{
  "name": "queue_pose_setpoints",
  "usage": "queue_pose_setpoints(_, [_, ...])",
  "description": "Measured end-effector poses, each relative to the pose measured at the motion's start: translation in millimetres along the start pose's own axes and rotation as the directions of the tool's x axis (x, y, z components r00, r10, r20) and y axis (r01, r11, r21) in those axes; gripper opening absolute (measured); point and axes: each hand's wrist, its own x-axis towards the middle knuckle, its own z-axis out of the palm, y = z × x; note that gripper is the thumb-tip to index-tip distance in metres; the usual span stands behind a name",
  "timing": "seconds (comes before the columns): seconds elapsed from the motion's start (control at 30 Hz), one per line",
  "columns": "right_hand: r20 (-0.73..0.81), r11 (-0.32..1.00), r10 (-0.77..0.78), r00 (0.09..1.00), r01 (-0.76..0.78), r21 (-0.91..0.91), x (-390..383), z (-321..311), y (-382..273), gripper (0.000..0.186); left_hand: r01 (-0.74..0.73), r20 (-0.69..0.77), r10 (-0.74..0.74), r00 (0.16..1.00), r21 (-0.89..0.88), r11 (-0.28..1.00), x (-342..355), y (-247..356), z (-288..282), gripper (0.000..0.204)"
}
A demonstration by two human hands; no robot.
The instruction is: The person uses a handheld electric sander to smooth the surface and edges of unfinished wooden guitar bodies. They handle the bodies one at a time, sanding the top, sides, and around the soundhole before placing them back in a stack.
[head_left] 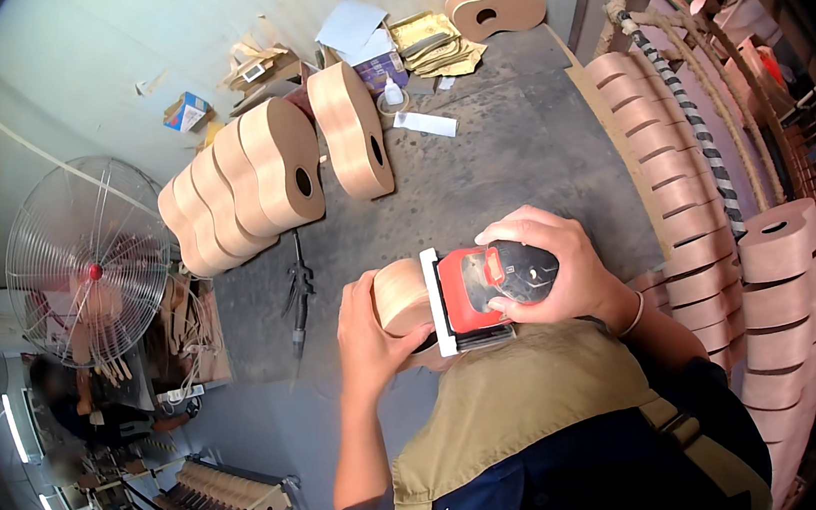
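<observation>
Concrete floor (508,163), stacked guitar bodies (249,182)

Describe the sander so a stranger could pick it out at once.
Start from the grey concrete floor strewn with unfinished guitar bodies. Just above the olive apron, the right hand grips the sander. It alone is red and black among pale wood.

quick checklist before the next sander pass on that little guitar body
1. Left hand grips the small wooden body: ok.
2. Right hand wraps the red and black sander: ok.
3. Sander's white pad face against the body's side: ok, they appear to touch.
4. Sander running: cannot tell.
5. Work braced over the apron on the lap: ok.
6. Standing guitar bodies on the floor well away from the hands: ok.
</observation>
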Motion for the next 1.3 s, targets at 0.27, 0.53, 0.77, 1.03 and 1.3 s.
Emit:
queue_pose_setpoints(0.27, [0.083, 0.997, -0.008, 0.997, 0.014, -0.070, -6, 7, 9, 0.060, 0.007, -0.049, -0.004, 0.999, 0.073, 0.997, -3, 1, -1, 0.103])
queue_pose_setpoints(0.53, [0.296, 0.967, -0.059, 0.953, 0.128, -0.219, 7, -4, 8, 0.059, 0.020, -0.093, -0.016, 0.996, 0.040, 0.999, -6, -5, 0, 0.104])
queue_pose_setpoints(0.77, [0.311, 0.999, -0.002, 0.951, 0.012, -0.030, 21, -6, 24, 0.055, 0.043, -0.073, -0.039, 0.997, 0.056, 0.997, -6, 1, 0, 0.103])
queue_pose_setpoints(1.03, [0.255, 0.995, -0.009, 0.967, -0.017, 0.100, 34, 0, 47, 0.055, 0.003, -0.054, 0.002, 0.999, 0.083, 0.997, -7, 0, 0, 0.106])
queue_pose_setpoints(1.3, [0.327, 0.998, -0.041, 0.944, 0.022, 0.063, 41, -1, 47, 0.057, -0.001, -0.067, 0.008, 0.998, 0.104, 0.995, -8, -1, 1, 0.107])
